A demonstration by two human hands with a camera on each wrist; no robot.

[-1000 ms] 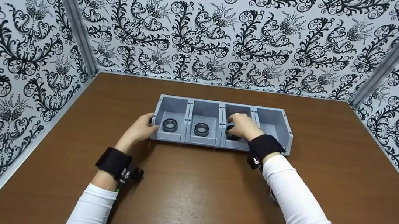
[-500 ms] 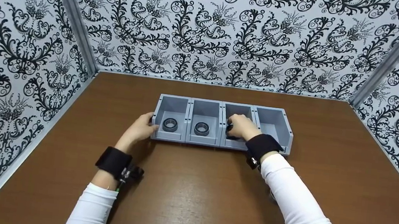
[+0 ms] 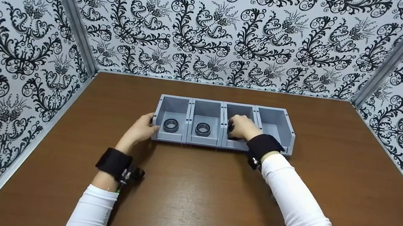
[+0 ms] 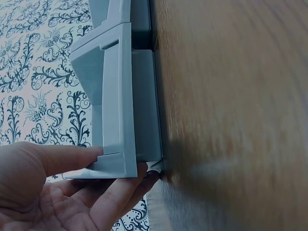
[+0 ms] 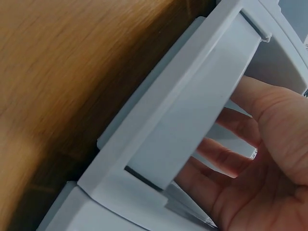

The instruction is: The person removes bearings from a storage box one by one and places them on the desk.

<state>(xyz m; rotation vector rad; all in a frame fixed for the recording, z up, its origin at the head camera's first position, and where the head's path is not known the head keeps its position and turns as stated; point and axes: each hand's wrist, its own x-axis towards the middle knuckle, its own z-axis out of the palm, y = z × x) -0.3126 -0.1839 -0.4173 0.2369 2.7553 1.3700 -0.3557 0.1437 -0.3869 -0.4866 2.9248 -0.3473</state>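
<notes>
A row of joined grey bins stands on the table. My left hand grips the leftmost bin's outer side wall, thumb inside and fingers outside, as the left wrist view also shows. Black-and-silver ball bearings lie flat in the two left bins, one in the first and another in the second. My right hand reaches into the third bin, fingers curled down round a dark bearing mostly hidden by the hand. In the right wrist view, the bin's front lip covers the fingertips.
The rightmost bin is partly behind the right wrist strap. A small round metallic thing shows beside the right forearm on the brown wooden table. Patterned panels enclose the table at the back and sides.
My right hand has sunk slightly and shifted a little left in the third bin, and its bearing is more covered. The left hand keeps its hold on the bin wall.
</notes>
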